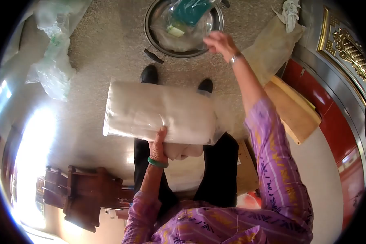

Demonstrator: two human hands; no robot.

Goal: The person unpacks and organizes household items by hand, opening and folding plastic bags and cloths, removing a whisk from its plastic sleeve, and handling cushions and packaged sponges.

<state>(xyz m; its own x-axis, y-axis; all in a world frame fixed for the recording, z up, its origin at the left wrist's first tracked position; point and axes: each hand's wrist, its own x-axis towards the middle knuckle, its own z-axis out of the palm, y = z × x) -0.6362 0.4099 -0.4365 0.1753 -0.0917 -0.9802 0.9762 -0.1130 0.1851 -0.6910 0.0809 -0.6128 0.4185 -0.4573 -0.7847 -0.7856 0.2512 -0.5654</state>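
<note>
My left hand (158,149), with a green bangle at the wrist, grips the lower edge of a large white package (162,112) wrapped in clear plastic. The thumb lies on its upper face, and the other fingers are hidden beneath. A pale pinkish bundle (183,150) shows just under the package, beside that hand. Farther forward, my right hand (220,43) is over the right rim of a metal basin (150,38), its fingers curled together. Whatever they hold, if anything, is too small to make out. Inside the basin lie clear plastic bags (166,38) and a teal packet (191,11).
Crumpled clear plastic (55,61) lies on the floor at left. On the right are a beige sack (268,49), a yellowish board (293,107) and a door with gold ornament (349,53). Dark wooden furniture (83,195) stands lower left. My black shoes (149,74) are near the basin.
</note>
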